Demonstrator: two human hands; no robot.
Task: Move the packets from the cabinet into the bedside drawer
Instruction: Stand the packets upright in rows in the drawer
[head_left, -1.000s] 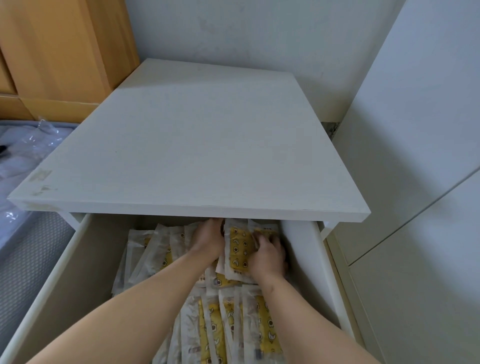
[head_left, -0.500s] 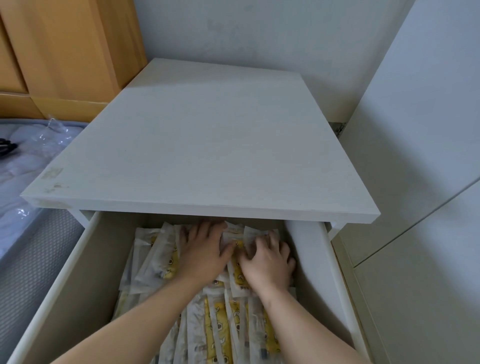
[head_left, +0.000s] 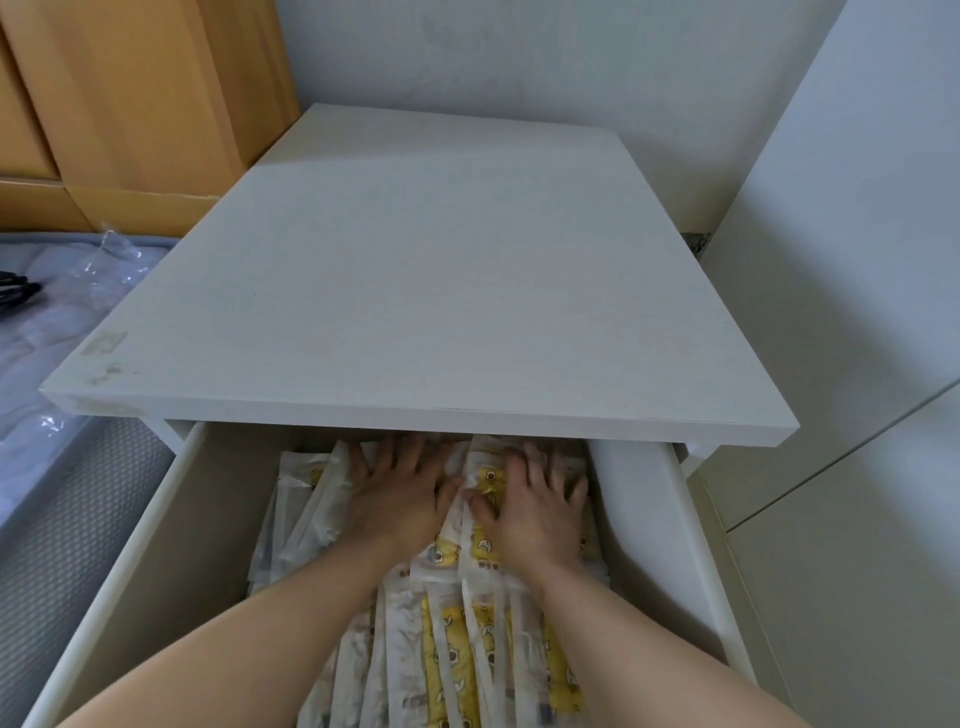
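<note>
The white bedside drawer (head_left: 119, 587) stands pulled out under the bedside table's top (head_left: 431, 291). Several clear packets with yellow print (head_left: 457, 639) lie in rows along its middle and right side. My left hand (head_left: 395, 488) lies flat with spread fingers on the packets at the back of the drawer. Beside it, my right hand (head_left: 535, 504) presses flat on the back packets too, thumbs almost touching. The fingertips of both hands reach just under the tabletop's front edge. Neither hand holds a packet.
A tall white cabinet (head_left: 852, 364) stands close on the right. A mattress in clear plastic (head_left: 47, 322) lies to the left, with a wooden wardrobe (head_left: 130, 93) behind it. The left strip of the drawer floor shows bare.
Both hands went from gripping and tucking packets at the drawer's back to lying flat on them with straight, spread fingers. The view has tilted slightly.
</note>
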